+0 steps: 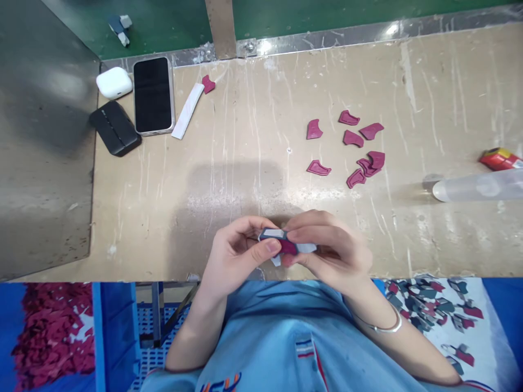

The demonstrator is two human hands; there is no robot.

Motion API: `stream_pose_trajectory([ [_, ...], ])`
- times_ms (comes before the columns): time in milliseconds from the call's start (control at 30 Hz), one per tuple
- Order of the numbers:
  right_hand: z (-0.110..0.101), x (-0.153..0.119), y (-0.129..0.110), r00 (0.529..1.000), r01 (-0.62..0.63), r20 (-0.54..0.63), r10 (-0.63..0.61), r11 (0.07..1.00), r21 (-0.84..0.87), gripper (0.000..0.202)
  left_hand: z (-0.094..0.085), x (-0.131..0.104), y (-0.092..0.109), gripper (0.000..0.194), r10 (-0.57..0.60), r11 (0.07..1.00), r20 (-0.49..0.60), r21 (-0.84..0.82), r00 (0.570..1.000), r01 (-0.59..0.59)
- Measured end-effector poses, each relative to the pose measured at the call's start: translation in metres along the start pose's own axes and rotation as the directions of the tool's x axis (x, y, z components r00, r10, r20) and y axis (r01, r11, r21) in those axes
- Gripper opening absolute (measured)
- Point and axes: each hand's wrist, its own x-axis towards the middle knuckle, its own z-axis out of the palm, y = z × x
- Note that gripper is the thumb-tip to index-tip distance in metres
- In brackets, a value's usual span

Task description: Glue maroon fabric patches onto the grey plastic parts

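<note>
Between my two hands, near the front edge of the table, is a small dark grey and maroon plastic part (288,246) with white bits on it. My left hand (239,250) grips its left end, the thumb pressed on the front face. The fingers of my right hand (330,242) pinch the right end from above and below, partly blurred. Fingers hide much of the part. Several loose maroon pieces (314,129) lie on the table beyond my right hand, some overlapping in a small cluster (371,164).
At the back left sit a phone (152,95), a white earbud case (114,83), a black box (115,128) and a white strip (188,111). A translucent tube (482,186) lies right. Below the table are a pile of maroon pieces (57,332) and grey-maroon parts (429,305).
</note>
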Motion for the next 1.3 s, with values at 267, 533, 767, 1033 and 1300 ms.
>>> stream_pose_trajectory([
  [267,0.007,-0.005,-0.011,0.932,-0.284,-0.215,0.291,0.957,0.065,0.019,-0.011,-0.017,-0.011,0.071,0.493,0.697,0.145,0.525,0.858,-0.489],
  [533,0.004,-0.007,-0.015,0.961,-0.233,-0.118,0.25,0.962,0.139,0.031,-0.006,-0.012,-0.009,0.026,0.692,0.361,0.288,0.656,0.661,-0.663],
  [767,-0.004,-0.005,-0.015,0.999,-0.006,-0.053,0.009,0.998,0.055,0.024,-0.004,-0.016,-0.008,0.022,0.604,0.514,0.283,0.577,0.745,-0.635],
  [1033,-0.01,-0.01,-0.02,0.997,0.061,-0.033,-0.064,0.995,-0.076,0.017,0.003,-0.022,-0.014,0.023,0.525,0.692,0.213,0.456,0.824,-0.559],
  [1300,-0.007,-0.012,-0.022,0.998,0.02,-0.063,-0.018,1.0,0.02,0.019,0.017,-0.029,-0.011,0.016,0.455,0.778,0.129,0.423,0.881,-0.464],
])
